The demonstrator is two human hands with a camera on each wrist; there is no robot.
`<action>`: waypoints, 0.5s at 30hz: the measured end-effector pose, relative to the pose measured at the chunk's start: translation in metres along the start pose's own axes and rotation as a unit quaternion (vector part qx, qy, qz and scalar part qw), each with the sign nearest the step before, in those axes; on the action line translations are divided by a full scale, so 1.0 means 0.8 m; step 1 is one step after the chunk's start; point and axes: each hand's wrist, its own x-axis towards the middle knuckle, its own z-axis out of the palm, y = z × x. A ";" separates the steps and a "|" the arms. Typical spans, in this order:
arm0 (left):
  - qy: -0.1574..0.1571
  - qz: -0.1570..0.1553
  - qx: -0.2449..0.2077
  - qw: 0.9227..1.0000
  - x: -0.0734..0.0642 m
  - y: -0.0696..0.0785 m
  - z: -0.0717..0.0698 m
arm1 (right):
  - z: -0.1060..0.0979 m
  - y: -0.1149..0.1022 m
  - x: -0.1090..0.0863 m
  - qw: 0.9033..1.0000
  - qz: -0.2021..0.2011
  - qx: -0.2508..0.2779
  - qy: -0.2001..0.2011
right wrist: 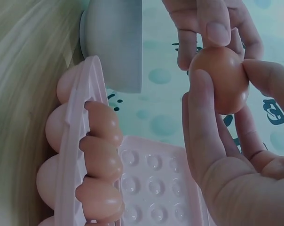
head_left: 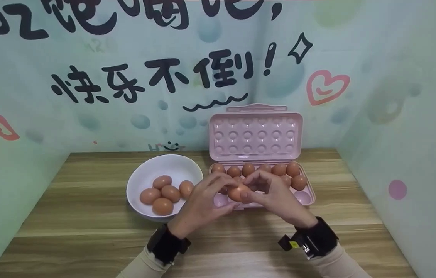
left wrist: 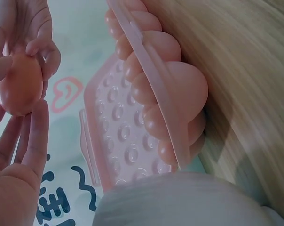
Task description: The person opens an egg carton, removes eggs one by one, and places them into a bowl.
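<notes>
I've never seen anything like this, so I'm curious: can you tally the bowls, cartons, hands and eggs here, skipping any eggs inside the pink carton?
White bowl: 1
Pink carton: 1
Hands, left hand and right hand: 2
Bowl eggs: 5 visible
Held egg: 1
Total: 10
</notes>
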 end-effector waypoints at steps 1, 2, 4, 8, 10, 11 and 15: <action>0.002 0.001 -0.001 1.000 0.000 0.000 0.001 | 0.001 0.000 0.000 1.000 0.002 0.006 -0.004; 0.003 0.002 -0.002 1.000 -0.001 0.000 0.001 | 0.002 0.000 0.000 1.000 0.004 0.013 -0.008; 0.003 0.001 -0.005 1.000 -0.001 0.001 0.002 | 0.003 0.000 0.000 1.000 0.006 0.025 -0.016; -0.002 0.004 -0.006 1.000 0.000 0.000 0.001 | 0.005 -0.003 -0.001 0.999 0.007 0.037 -0.027; -0.004 0.001 -0.004 1.000 0.000 -0.001 -0.001 | 0.004 -0.004 -0.001 0.999 0.003 0.028 -0.028; -0.005 -0.002 -0.002 1.000 0.000 -0.001 -0.003 | 0.004 -0.004 -0.001 0.999 -0.002 0.023 -0.029; -0.017 -0.023 0.008 1.000 0.002 -0.003 -0.016 | -0.001 -0.005 -0.001 0.999 -0.021 0.002 -0.025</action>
